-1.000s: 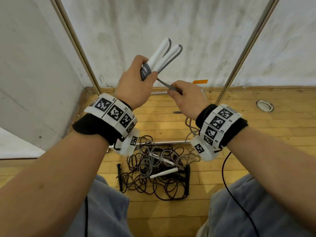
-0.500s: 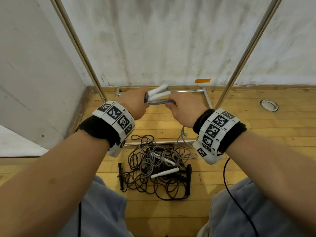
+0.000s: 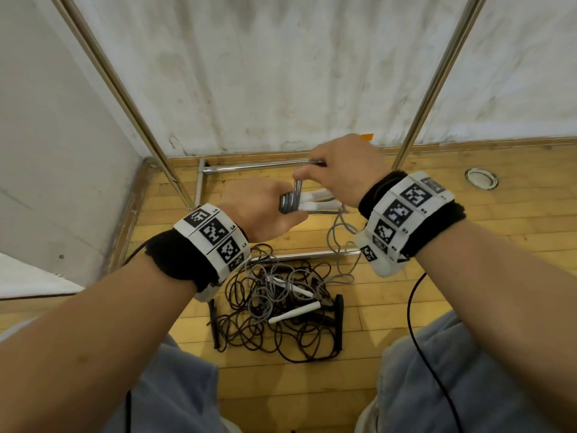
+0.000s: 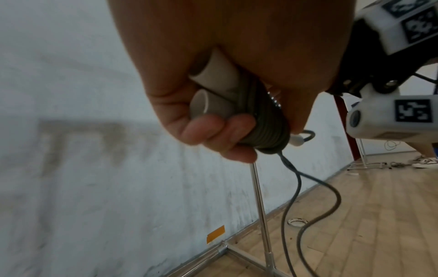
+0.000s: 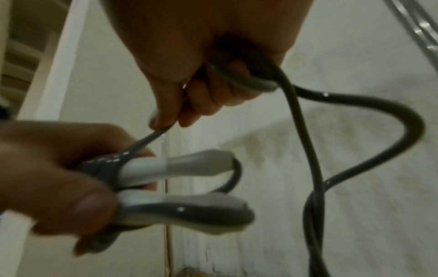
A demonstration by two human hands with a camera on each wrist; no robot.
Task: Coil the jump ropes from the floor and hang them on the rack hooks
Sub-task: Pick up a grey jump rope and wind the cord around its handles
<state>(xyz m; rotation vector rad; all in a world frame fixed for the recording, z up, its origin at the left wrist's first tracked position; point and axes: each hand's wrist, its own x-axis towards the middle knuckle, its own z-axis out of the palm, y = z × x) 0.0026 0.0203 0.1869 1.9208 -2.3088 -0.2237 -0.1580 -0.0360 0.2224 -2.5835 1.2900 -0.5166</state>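
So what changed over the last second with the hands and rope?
The left hand lowered the white handles from upright to level. The right hand, pinching the grey cord, rose above them. Both grips held; the rope pile on the floor stayed put.

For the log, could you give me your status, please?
Left hand grips white handles; right hand winds grey rope round them. Tangled pile waits on floor.

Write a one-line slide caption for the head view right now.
Left hand grips two white handles while right hand winds grey rope around them, above tangled ropes on the floor.
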